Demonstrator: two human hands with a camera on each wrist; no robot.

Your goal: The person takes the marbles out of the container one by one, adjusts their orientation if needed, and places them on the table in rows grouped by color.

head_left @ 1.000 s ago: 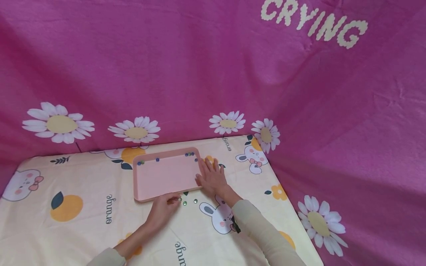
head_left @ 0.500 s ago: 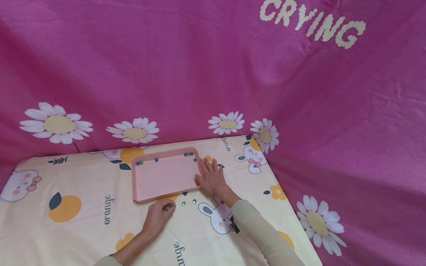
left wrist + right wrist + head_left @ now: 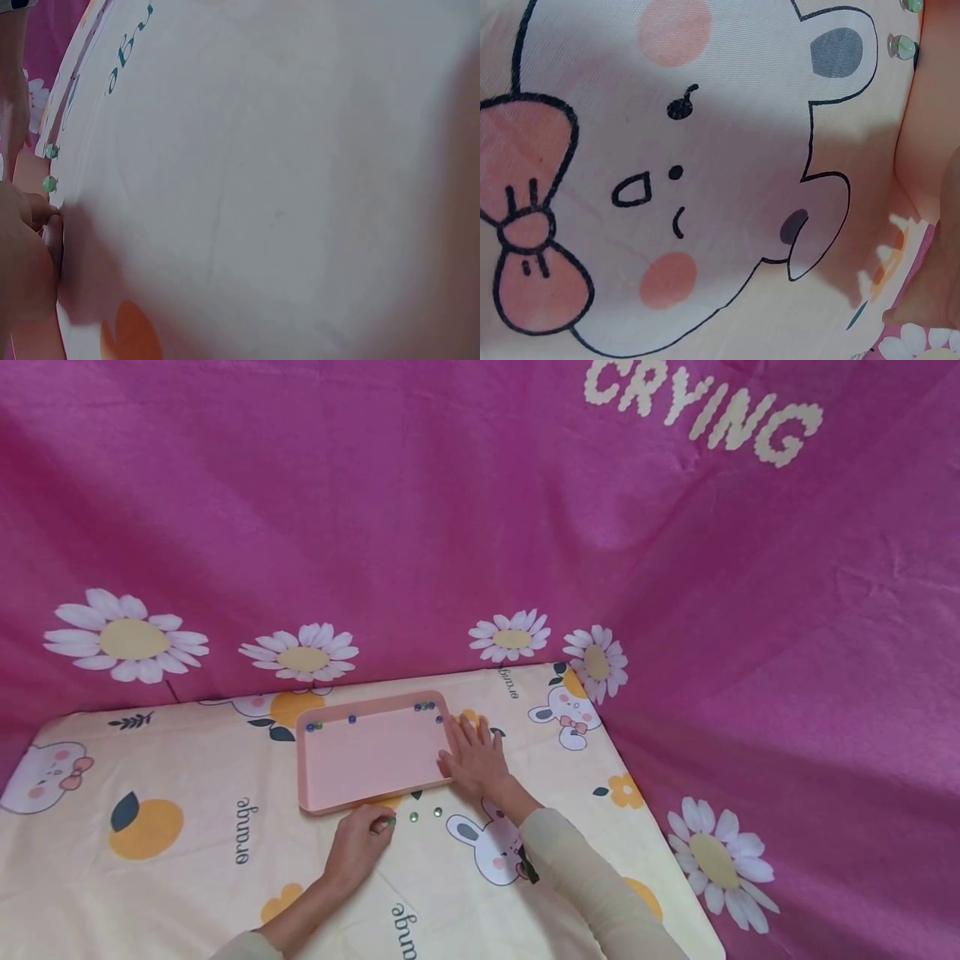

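My left hand [image 3: 358,847] is low over the cloth just in front of the pink tray [image 3: 375,760], pinching a green glass marble [image 3: 391,821] between thumb and fingertips. Two more green marbles, one nearer [image 3: 414,817] and one farther right [image 3: 438,812], lie loose on the cloth beside it. Spread fingers of my right hand [image 3: 480,766] rest against the tray's right side. In the left wrist view my left fingertips [image 3: 54,219] meet the cloth, and the pinched marble is hidden. The right wrist view catches a clear green marble [image 3: 902,47] near the tray's wall.
Inside the tray, blue and green marbles sit along the far side, some at its left corner [image 3: 312,727] and several at its right corner [image 3: 424,705]. A printed cloth [image 3: 195,760] covers the table. Pink fabric [image 3: 420,527] hangs behind and to the right.
My left hand has drawn slightly left and toward me with the green marble, away from the two loose ones. The right hand stays at the tray's side.
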